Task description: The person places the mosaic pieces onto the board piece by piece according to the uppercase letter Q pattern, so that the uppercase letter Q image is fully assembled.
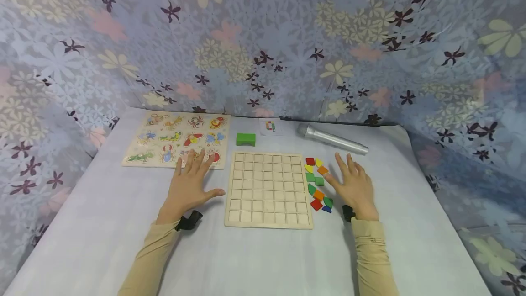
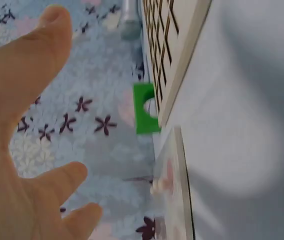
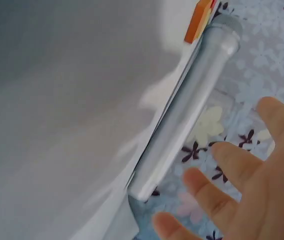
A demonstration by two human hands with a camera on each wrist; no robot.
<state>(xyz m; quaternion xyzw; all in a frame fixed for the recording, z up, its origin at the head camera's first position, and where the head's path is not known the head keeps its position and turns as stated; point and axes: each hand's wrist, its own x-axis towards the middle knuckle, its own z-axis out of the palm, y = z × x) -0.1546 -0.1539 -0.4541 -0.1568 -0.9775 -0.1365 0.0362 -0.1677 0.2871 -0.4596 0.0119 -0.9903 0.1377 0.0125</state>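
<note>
My left hand, fingers spread and holding nothing, hovers left of a wooden grid board. Its fingertips overlap the lower edge of an insect puzzle board in the head view. On the other side, my right hand is likewise spread and holds nothing. Beside its thumb lie small coloured pieces, among them an orange piece, a red piece and a blue piece. A silver microphone-shaped tube lies beyond the right fingertips.
Behind the grid board stands a green block with a curved notch, and near it a small card with a coloured pattern. White cloth covers the table, and a floral curtain hangs along its back.
</note>
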